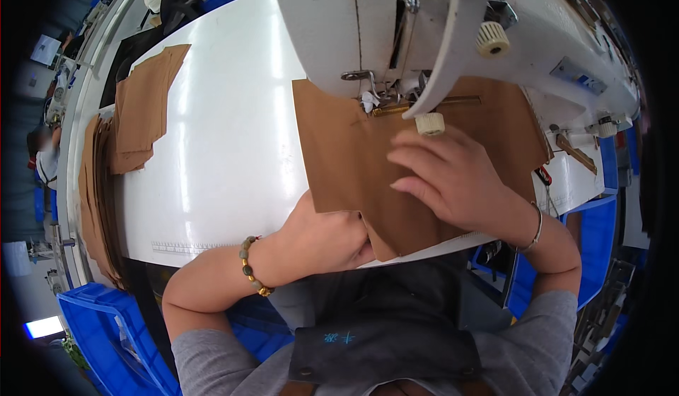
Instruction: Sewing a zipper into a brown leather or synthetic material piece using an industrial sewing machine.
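Zip [460, 101] prob. being sewn into brown fabric [343, 159] under sewing machine [318, 35] at 1 o'clock, L hand [325, 233] at 6 curled, apparently gripping fabric's near edge, R hand [453, 180] at 3 half-open, gripping nothing, so next prob. needs flat, steady feeding.

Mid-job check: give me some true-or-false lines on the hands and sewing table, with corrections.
1. The left hand is at the brown fabric's near edge. True.
2. The right hand is on the stacked pieces. False: the right hand is over the brown fabric.
3. A zipper shows by the sewing machine's foot. True.
4. The beaded bracelet circles the right wrist. False: the beaded bracelet is on the left.
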### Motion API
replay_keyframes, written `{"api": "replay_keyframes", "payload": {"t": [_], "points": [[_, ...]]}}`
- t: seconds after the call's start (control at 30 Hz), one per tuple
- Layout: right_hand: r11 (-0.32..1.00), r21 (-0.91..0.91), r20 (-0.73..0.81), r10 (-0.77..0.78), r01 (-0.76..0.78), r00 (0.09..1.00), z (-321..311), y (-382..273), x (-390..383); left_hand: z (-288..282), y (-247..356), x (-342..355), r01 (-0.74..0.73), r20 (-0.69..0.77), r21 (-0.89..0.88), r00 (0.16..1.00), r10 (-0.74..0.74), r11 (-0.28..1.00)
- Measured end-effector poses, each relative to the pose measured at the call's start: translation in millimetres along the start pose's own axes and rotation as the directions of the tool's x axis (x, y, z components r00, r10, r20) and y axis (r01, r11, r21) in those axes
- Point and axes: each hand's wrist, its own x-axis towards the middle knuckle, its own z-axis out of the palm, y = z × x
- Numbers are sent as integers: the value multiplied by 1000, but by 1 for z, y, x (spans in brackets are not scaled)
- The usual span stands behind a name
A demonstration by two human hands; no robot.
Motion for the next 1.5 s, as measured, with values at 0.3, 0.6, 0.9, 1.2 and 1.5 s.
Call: {"api": "replay_keyframes", "payload": {"t": [0.3, 0.6, 0.9, 1.2, 1.5], "points": [[985, -162, 142, 79, -55, 987, 29, 24, -9, -43, -21, -4, 227, 54, 41, 972, -229, 973], [984, -177, 72, 30, -17, 997, 33, 26, -10, -8, -23, 11, 238, -131, 281, 969, -209, 930], [980, -198, 134, 27, 0, 991, 23, 28, -3, 5, -24, 9, 273, -12, 260, 960, -279, 926], [969, -246, 106, 30, -3, 994, 27, 23, 2, 3, -27, 11, 248, -10, 254, 967, -254, 935], [963, -271, 46, 10, 3, 999, 33, 29, 3, 5, -34, 15, 248, -29, 258, 968, -249, 934]]}}
